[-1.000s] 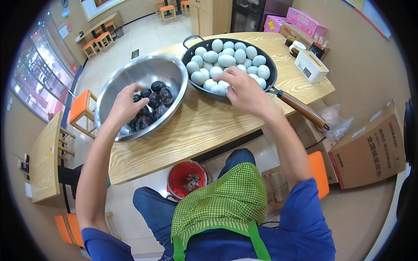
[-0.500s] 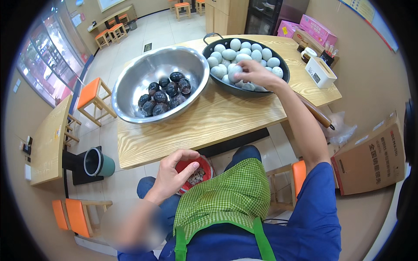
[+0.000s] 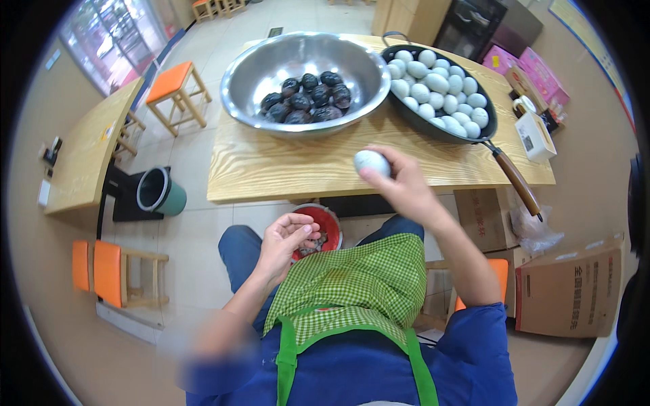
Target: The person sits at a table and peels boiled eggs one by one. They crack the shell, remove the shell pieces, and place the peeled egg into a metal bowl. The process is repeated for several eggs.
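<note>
A pale blue-green egg [image 3: 371,162] is in my right hand [image 3: 406,186], held between thumb and fingers above the table's near edge. My left hand [image 3: 288,243] is half curled with nothing seen in it, over a red bucket [image 3: 330,218] that has pale shell bits [image 3: 313,245] inside. Ahead on the table, a large steel bowl [image 3: 247,84] holds several dark peeled eggs [image 3: 300,101]. To its right, a black pan [image 3: 489,108] with a wooden handle is heaped with pale eggs [image 3: 437,83].
The wooden table [image 3: 271,166] spans the space before me. A green bin [image 3: 169,196] and orange stools [image 3: 170,82] stand to the left. At the right are a white box [image 3: 535,137] on the table, a plastic bag [image 3: 535,230] and a cardboard box [image 3: 569,287] lower down.
My right hand has taken an egg out of the pan and brought it toward me. My left hand's fingers have curled more. The view has shifted, so the table sits higher.
</note>
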{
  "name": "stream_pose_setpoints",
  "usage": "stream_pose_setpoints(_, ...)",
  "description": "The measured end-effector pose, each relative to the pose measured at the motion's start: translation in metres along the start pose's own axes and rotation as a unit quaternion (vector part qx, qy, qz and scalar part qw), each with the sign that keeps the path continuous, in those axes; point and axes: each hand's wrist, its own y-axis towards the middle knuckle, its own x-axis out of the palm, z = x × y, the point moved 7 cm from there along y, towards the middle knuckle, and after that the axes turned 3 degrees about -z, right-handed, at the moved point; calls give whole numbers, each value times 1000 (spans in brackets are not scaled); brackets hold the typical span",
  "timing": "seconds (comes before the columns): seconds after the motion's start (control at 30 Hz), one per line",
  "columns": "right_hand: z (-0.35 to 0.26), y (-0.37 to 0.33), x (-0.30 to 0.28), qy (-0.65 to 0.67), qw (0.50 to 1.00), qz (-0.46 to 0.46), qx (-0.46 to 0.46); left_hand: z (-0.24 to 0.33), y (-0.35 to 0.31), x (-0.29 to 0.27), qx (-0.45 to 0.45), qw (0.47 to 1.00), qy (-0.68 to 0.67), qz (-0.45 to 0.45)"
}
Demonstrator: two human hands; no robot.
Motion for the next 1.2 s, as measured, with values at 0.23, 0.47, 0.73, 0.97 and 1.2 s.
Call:
stream_pose_setpoints(0.23,-27,6,78,-286,932,17,-224,-16,-16,-23,-18,998,-37,36)
stream_pose_setpoints(0.47,-26,10,89,-329,915,-24,-233,-14,-20,-40,-7,996,-65,58)
stream_pose_setpoints(0.73,-11,17,98,-347,923,-119,-117,-20,-21,-45,-5,993,-107,48)
stream_pose_setpoints(0.97,-10,20,95,-286,954,-47,-81,-22,-23,-47,-12,993,-106,48)
stream_pose_setpoints(1.2,-12,20,108,-380,917,-77,-99,-8,-15,-56,15,991,-112,66)
